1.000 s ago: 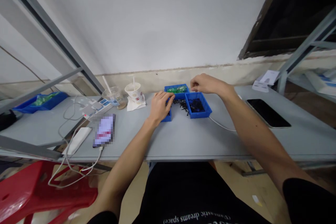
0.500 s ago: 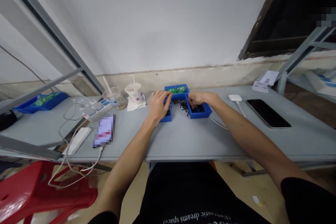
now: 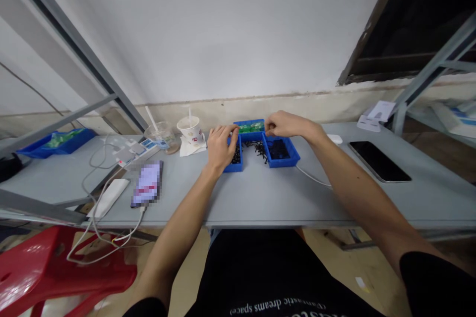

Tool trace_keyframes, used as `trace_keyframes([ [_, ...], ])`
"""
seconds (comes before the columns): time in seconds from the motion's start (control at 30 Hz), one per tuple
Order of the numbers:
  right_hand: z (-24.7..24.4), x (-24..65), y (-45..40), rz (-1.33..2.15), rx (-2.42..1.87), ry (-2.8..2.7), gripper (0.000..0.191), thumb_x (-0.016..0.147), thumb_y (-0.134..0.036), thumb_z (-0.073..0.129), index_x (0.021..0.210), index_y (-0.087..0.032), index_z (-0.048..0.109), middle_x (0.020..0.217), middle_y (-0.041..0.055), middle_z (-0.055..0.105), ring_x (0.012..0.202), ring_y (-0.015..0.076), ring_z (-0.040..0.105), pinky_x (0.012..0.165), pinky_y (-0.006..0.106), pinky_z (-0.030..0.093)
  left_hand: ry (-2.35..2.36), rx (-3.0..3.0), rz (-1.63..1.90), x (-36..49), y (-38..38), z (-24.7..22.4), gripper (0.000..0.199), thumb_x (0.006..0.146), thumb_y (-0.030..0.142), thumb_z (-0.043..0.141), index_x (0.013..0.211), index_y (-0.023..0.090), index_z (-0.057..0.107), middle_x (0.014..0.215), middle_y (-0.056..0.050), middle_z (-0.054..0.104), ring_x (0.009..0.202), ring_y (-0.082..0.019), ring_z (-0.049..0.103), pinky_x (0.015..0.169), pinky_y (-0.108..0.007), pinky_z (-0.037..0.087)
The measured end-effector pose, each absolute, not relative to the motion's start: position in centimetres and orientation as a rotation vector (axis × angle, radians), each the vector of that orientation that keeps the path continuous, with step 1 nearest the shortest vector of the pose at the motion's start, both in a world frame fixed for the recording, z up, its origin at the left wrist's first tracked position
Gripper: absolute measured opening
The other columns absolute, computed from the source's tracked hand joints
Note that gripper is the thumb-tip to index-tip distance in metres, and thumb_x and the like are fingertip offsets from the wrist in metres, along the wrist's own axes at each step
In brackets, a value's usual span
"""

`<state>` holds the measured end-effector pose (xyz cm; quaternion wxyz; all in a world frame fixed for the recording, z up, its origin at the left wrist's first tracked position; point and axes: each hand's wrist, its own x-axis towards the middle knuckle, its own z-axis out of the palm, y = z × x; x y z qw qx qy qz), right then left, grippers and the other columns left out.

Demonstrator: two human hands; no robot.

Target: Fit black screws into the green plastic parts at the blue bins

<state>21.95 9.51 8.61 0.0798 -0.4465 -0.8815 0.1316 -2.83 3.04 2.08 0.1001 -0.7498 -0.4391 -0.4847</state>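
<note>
Blue all three, a left tray (image 3: 233,169), a back tray (image 3: 253,136) and a right tray (image 3: 284,163) sit near the back edge of the grey bench (image 3: 256,198), around the middle of its length. Small black pieces (image 3: 235,156) lie in the left tray, green pieces (image 3: 251,128) in the back tray and dark pieces (image 3: 278,148) in the right one. Loose black pieces (image 3: 259,149) are scattered on the bench between the left and right trays.

Over the left tray, the left hand (image 3: 222,147) is half open, fingers bent and thumb near them; whether it holds anything cannot be told. At the right tray's back left corner, the right hand (image 3: 283,123) is curled with fingertips drawn together and pointing down; whether a piece is between them is too small to tell.

Left of the trays, a paper cup (image 3: 191,131) with a straw stands on a napkin (image 3: 193,150) near the back edge, beside a clear cup (image 3: 163,136). Toward the bench's right end lies a dark-screened phone (image 3: 379,161).
</note>
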Motion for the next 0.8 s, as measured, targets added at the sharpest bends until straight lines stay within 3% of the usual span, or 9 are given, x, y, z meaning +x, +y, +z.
trace_keyframes([
  [0.2, 6.1, 15.7, 6.9, 0.767, -1.109, -2.26, 0.019, 0.099, -0.028, 0.061, 0.101, -0.017, 0.076, 0.084, 0.0059, 0.078, 0.074, 0.0166, 0.068, 0.071, 0.028, 0.048, -1.308, -2.016, -1.59, -3.7, 3.2, 2.4, 0.03, 0.111, 0.038, 0.042, 0.114, 0.023, 0.067, 0.098, -0.006, 0.076, 0.093, -0.023, 0.066, 0.093, -0.041, 0.046],
  [0.3, 4.5, 14.6, 6.6, 0.569, -1.078, -2.312, 0.021, 0.101, -0.029, 0.062, 0.115, -0.017, 0.074, 0.09, 0.0063, 0.079, 0.083, 0.0179, 0.069, 0.077, 0.029, 0.048, -1.292, -1.993, -1.624, -3.9, 3.4, 2.3, 0.029, 0.111, 0.038, 0.041, 0.118, 0.023, 0.065, 0.098, -0.006, 0.075, 0.092, -0.023, 0.066, 0.093, -0.041, 0.046],
  [0.43, 3.2, 15.2, 6.8, 0.094, -1.211, -2.613, 0.018, 0.099, -0.019, 0.06, 0.099, -0.016, 0.077, 0.098, 0.0137, 0.078, 0.1, 0.0271, 0.069, 0.087, 0.037, 0.046, -1.281, -2.049, -1.546, -3.6, 3.4, 2.1, 0.027, 0.111, 0.036, 0.042, 0.118, 0.022, 0.064, 0.097, -0.006, 0.075, 0.09, -0.021, 0.066, 0.092, -0.04, 0.047],
  [0.53, 2.6, 15.4, 6.8, -0.154, -1.274, -2.772, 0.026, 0.095, -0.006, 0.055, 0.101, -0.015, 0.079, 0.107, 0.0171, 0.077, 0.114, 0.0319, 0.066, 0.095, 0.042, 0.045, -1.263, -2.087, -1.513, -3.4, 3.4, 1.9, 0.026, 0.111, 0.035, 0.042, 0.118, 0.022, 0.064, 0.097, -0.006, 0.075, 0.09, -0.021, 0.066, 0.091, -0.039, 0.047],
  [0.8, 1.7, 15.3, 7.2, 0.065, -1.193, -2.929, 0.032, 0.09, 0.001, 0.051, 0.096, -0.015, 0.078, 0.103, 0.0154, 0.079, 0.091, 0.0241, 0.073, 0.073, 0.031, 0.047, -1.286, -2.128, -1.484, -3.3, 3.2, 1.9, 0.028, 0.112, 0.037, 0.041, 0.119, 0.023, 0.064, 0.099, -0.006, 0.075, 0.091, -0.022, 0.066, 0.092, -0.04, 0.047],
])
